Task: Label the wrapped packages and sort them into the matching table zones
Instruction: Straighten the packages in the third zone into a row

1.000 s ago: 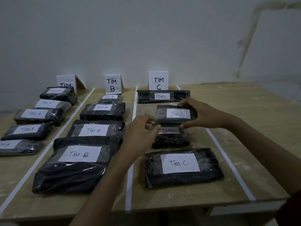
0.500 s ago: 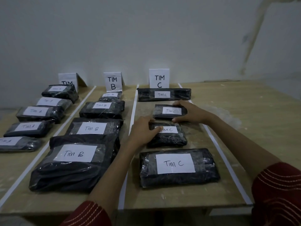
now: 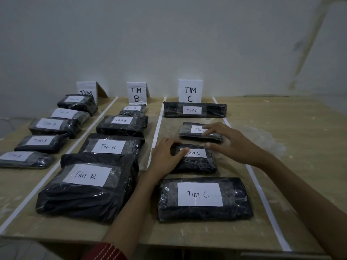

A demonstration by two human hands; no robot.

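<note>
I see the right hand (image 3: 231, 142) spread flat, fingertips touching the label of the small Tim C package (image 3: 189, 131), which lies second from the far end of the right zone; it is clamped on nothing. The left hand (image 3: 166, 156) rests relaxed on the left end of the nearer package (image 3: 199, 162), thumb on its label. I'd press both labels flat and square the packages between the tape lines (image 3: 156, 132) (the film looks slippery) with light downward pressure.

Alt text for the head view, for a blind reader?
The left hand touches one Tim C package and the right hand the next one back, on a taped table; Tim A and Tim B packages fill neighbouring zones.
</note>
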